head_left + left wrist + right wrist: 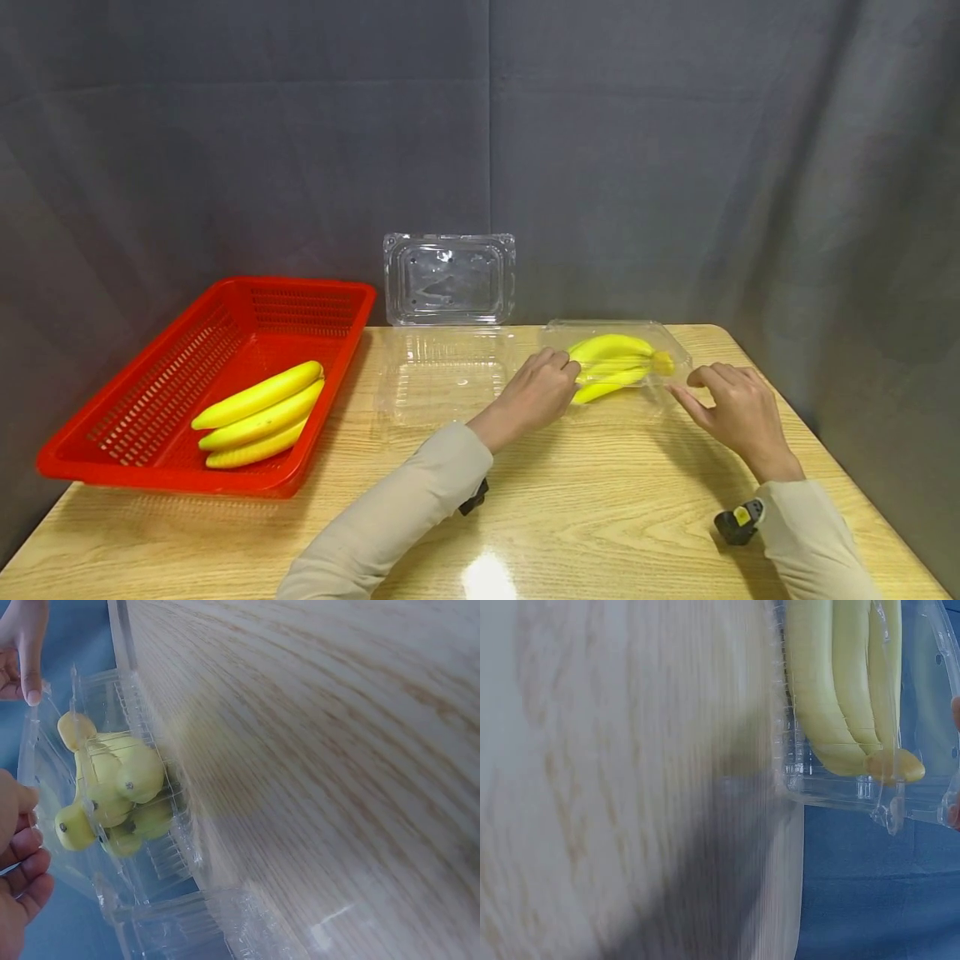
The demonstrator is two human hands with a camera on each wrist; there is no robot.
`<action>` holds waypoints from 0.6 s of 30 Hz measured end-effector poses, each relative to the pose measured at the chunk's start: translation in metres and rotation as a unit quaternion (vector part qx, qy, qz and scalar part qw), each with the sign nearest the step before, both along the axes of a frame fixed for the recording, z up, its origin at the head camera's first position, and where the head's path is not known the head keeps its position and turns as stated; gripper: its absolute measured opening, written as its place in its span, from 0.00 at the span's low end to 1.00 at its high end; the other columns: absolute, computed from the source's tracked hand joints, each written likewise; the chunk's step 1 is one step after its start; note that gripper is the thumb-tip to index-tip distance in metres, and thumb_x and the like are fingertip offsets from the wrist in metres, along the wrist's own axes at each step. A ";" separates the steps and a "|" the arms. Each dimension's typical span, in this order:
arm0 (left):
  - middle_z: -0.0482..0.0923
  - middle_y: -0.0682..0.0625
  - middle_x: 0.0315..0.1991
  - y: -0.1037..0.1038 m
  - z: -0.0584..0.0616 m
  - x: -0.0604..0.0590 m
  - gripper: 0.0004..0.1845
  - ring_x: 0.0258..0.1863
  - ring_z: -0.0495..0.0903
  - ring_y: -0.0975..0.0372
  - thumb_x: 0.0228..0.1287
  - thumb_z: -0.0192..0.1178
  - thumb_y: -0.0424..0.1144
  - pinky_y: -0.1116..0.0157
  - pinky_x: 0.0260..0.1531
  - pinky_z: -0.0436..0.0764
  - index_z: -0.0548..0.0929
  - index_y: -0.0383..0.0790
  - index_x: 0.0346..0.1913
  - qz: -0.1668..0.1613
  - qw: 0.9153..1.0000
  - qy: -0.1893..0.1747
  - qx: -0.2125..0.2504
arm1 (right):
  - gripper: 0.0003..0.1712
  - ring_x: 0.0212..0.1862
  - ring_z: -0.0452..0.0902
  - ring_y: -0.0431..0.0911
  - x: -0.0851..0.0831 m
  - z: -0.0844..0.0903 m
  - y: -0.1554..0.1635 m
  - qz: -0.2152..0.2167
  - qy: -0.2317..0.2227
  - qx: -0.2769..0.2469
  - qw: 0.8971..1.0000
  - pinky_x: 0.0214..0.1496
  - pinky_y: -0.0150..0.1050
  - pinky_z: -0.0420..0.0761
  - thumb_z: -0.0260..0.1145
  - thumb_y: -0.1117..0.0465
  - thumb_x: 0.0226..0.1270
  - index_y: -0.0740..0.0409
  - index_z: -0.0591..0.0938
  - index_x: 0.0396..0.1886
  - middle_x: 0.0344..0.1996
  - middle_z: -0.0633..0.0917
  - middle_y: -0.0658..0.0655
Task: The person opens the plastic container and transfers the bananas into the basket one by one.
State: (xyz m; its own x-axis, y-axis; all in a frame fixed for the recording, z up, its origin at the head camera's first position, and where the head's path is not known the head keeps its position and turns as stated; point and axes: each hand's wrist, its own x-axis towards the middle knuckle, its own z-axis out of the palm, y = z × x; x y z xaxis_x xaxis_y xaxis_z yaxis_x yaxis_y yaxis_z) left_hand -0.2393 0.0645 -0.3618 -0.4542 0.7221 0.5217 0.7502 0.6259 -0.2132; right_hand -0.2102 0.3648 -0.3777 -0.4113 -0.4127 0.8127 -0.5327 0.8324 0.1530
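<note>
I count one red basket [112, 433] holding one bunch of three bananas [258, 414], two clear clamshell boxes, an open one [442, 367] and a closed one [645, 392], the latter holding a second bunch [615, 367] at the table's far right. My left hand [536, 392] curls its fingers on that box's left end, and my right hand [738, 408] pinches its right edge, the two hands apart.

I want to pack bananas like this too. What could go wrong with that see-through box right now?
The clear box with the banana bunch sits near the table's far right edge, so a push from the left hand or right hand might slide it off. The thin plastic lid could pop up or pinch fingers. Pressing hard might bruise the bananas.
</note>
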 end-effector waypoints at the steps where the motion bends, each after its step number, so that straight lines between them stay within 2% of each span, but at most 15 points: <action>1: 0.77 0.52 0.31 -0.001 0.000 0.000 0.08 0.30 0.71 0.62 0.68 0.61 0.42 0.70 0.31 0.74 0.83 0.40 0.37 -0.001 1.000 -0.001 0.003 | 0.31 0.18 0.74 0.50 0.000 0.000 0.000 0.001 0.003 -0.003 1.000 0.23 0.47 0.69 0.57 0.37 0.68 0.61 0.79 0.22 0.18 0.80 0.56; 8: 0.76 0.52 0.31 -0.003 0.002 0.002 0.08 0.31 0.71 0.61 0.68 0.60 0.41 0.69 0.33 0.74 0.82 0.40 0.36 -0.004 1.000 -0.022 0.022 | 0.30 0.20 0.75 0.49 0.002 0.001 -0.002 0.000 -0.006 -0.023 1.000 0.17 0.45 0.71 0.59 0.38 0.66 0.61 0.79 0.23 0.19 0.80 0.56; 15: 0.74 0.52 0.30 -0.005 0.003 0.001 0.09 0.30 0.70 0.61 0.69 0.59 0.42 0.69 0.32 0.72 0.81 0.40 0.34 -0.013 0.998 -0.038 0.048 | 0.33 0.23 0.76 0.50 0.004 0.003 -0.004 -0.004 -0.027 -0.044 0.999 0.23 0.47 0.74 0.56 0.35 0.68 0.62 0.78 0.25 0.21 0.80 0.56; 18: 0.75 0.51 0.30 -0.006 0.004 0.000 0.10 0.32 0.71 0.61 0.69 0.59 0.43 0.69 0.34 0.72 0.81 0.39 0.33 -0.018 0.997 -0.041 0.061 | 0.35 0.24 0.76 0.50 0.005 0.005 -0.004 -0.009 -0.027 -0.044 0.999 0.24 0.46 0.74 0.54 0.33 0.68 0.62 0.78 0.25 0.21 0.80 0.57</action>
State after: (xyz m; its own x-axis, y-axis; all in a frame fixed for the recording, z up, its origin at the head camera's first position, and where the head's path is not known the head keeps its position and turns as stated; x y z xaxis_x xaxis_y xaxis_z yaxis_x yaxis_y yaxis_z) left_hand -0.2395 0.0582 -0.3578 -0.4737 0.6725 0.5686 0.7842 0.6159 -0.0752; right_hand -0.2052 0.3604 -0.3730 -0.4627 -0.3319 0.8220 -0.5222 0.8513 0.0497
